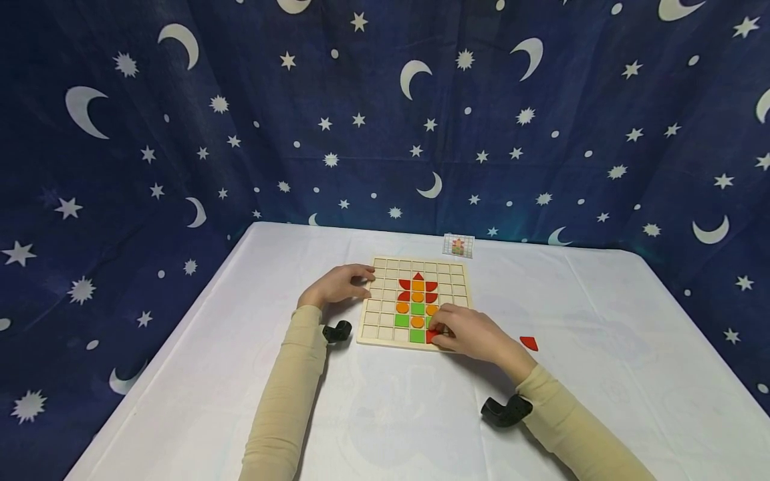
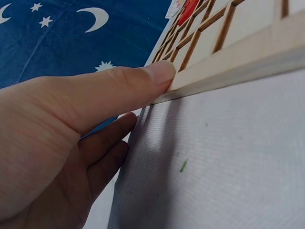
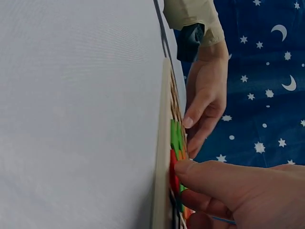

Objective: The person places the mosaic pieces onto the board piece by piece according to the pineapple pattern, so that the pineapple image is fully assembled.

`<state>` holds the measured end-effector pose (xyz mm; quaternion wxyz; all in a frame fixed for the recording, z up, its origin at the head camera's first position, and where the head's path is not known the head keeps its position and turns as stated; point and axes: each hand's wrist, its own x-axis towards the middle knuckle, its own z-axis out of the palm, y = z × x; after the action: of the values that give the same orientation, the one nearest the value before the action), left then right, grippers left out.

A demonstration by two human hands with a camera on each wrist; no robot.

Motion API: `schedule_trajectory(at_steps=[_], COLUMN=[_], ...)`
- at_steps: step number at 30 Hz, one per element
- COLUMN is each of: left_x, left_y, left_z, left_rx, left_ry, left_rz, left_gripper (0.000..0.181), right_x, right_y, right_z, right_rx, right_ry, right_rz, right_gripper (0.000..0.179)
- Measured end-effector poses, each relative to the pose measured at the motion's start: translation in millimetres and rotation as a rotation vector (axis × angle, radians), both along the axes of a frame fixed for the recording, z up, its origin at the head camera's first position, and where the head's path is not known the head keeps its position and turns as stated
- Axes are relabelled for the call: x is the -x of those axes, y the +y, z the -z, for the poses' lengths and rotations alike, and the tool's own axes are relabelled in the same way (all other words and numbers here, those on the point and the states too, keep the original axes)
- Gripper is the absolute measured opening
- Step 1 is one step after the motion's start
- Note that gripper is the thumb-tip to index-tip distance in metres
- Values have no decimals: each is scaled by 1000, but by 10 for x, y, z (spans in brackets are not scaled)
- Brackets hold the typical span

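A wooden grid board (image 1: 381,327) lies on the table, bearing red, orange and green flat pieces in a flower-like pattern. My left hand (image 1: 338,285) is at the board's left edge; in the left wrist view its thumb (image 2: 159,72) touches the rim, with the other fingers loosely extended beyond. My right hand (image 1: 472,332) is over the board's lower right part. It pinches a red piece (image 3: 173,164) beside a green square (image 1: 417,336) in the bottom row. The fingers hide part of that piece and the nearby cells.
A loose red quarter-round piece (image 1: 529,343) lies on the white-covered table (image 1: 397,414), right of the board. Behind the board is a small pattern card (image 1: 458,246). A dark blue curtain (image 1: 373,87) with moons and stars hangs behind the table.
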<state>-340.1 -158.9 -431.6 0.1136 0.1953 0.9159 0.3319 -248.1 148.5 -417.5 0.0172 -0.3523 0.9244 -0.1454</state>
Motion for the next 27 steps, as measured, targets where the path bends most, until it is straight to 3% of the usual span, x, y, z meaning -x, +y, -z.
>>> schedule_trajectory(at_steps=[5,9,13,19,23,27], left_x=[7,-2,-6,-3,-6,-11], left_y=[8,9,8,7,8,9], left_z=[3,-4,-4,-2,-2,-4], left_rx=[0,5,7,7,2,-6], left_ry=[-4,-7,-7,-13,-14,-16], left_rz=[-4,-4,-1,-10,-16,-16], left_gripper=[45,45,45,45,44,44], right_x=[23,69,100,82,72,81], right_y=[176,486,870,1268,1353,1327], right_z=[-111,-259,-363,-344,-319,-286], right_rx=[-2,-8,-36,-97,-129,-138], right_ry=[-10,-59,-186,-409,-436,-389], right_rz=[29,42,97,197,204,200], right_gripper=[18,21,24,26,26,19])
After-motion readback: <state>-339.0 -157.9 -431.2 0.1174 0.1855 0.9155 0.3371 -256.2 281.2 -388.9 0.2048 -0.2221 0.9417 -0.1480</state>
